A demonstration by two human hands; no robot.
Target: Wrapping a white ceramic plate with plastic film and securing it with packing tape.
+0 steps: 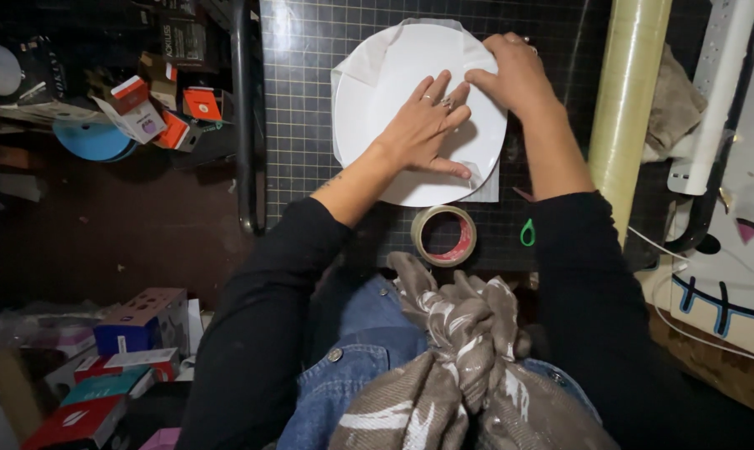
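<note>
While its fingers lie spread and flat, holding nothing, the left hand [423,125] presses palm-down on the white paper [377,92] that wraps a round, plate-shaped disc; rings show on two fingers, and the fingertips point toward the right and far side. Just beside it, the right hand [514,75] rests on the disc's far right edge with fingers curled over a fold of the paper, the thumb pointing left toward the left hand's fingertips; whether it pinches the fold or merely presses it cannot be told. Both forearms are bare from wrist to mid-arm and run back into black sleeves [260,333], converging on the disc from the near side. The wrapped disc lies at the middle of a dark cutting mat [302,100] ruled with a pale grid, with a corner of flat paper showing under its near right edge. Near the disc, between it and the person's lap, a roll of brown tape [443,236] lies flat, and a small green loop [528,232] lies to its right. A tall roll of clear film [631,92] stands along the mat's right side, close to the right forearm. Bare grid shows to the left of the disc as far as a dark metal tube [245,117] along the mat's left edge; beyond it, small orange and white boxes [156,112] lie scattered, and more boxes [127,350] lie at the near left.
</note>
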